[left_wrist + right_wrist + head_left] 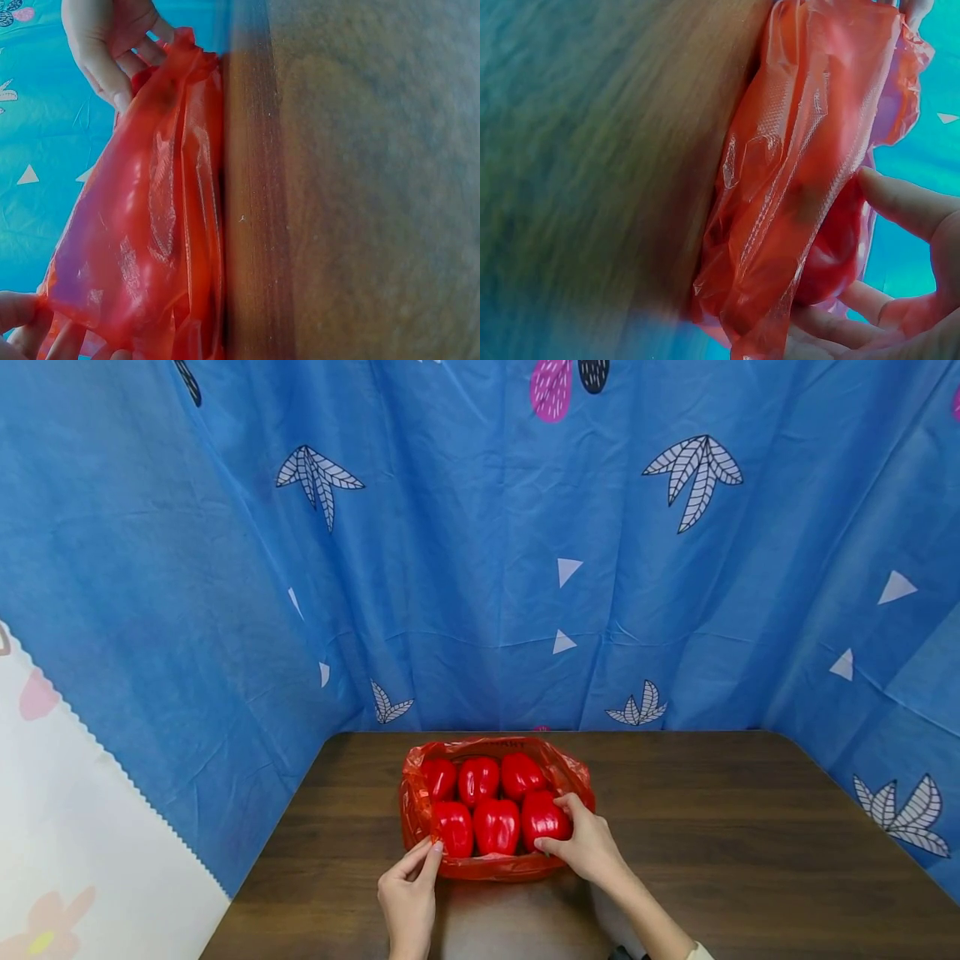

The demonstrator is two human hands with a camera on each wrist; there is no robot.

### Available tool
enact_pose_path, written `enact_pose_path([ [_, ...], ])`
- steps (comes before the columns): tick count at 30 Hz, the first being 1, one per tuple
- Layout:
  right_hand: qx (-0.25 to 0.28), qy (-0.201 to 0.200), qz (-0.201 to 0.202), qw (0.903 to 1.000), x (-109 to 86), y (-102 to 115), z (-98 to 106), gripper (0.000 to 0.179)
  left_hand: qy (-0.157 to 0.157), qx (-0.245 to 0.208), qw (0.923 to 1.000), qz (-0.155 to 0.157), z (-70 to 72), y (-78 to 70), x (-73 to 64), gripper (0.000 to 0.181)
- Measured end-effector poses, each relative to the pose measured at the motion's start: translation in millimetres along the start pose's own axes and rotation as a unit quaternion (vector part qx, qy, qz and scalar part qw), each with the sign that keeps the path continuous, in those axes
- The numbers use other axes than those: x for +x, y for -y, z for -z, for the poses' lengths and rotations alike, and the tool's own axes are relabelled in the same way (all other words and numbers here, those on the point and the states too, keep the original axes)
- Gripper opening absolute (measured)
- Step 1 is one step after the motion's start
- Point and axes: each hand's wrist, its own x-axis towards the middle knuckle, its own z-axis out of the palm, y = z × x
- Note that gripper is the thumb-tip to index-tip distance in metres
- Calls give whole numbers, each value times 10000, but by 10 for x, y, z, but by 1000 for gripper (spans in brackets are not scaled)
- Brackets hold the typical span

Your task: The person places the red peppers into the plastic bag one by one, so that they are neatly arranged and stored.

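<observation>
A red plastic bag (414, 806) stands with its mouth spread wide, and several glossy red apples (496, 827) sit inside in two rows. At the bag's front left rim, my left hand (408, 893) pinches the plastic between thumb and fingers. My right hand (591, 845) grips the front right apple (542, 817), thumb on its near side and fingers on its far side. In the right wrist view this apple (832, 251) shows partly behind the bag's wall. The left wrist view shows the bag's side (161, 217) stretched up to my left fingers, blurring the apples behind it.
The bag stands on a dark brown wooden table (697, 827). Behind and beside the table hangs a blue patterned curtain (465, 568). A white cloth with a floral print (82, 827) hangs at the left.
</observation>
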Motion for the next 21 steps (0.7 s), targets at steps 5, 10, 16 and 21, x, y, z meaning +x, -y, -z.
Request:
enact_pose_path([
  [5, -189, 7, 116, 9998, -15, 8, -2, 60, -18, -20, 9999, -116, -10, 4, -9, 19],
  [10, -443, 36, 63, 9990, -41, 36, 32, 62, -38, -278, 9989, -366, -26, 40, -17, 17],
  [16, -644, 17, 2, 9979, -101, 131, 175, 70, -48, -179, 9995, -244, -31, 14, -18, 17],
  [21, -581, -59, 345, 9977, -154, 229, 377, 70, -228, -265, 9979, -548, 4, -52, -11, 17],
])
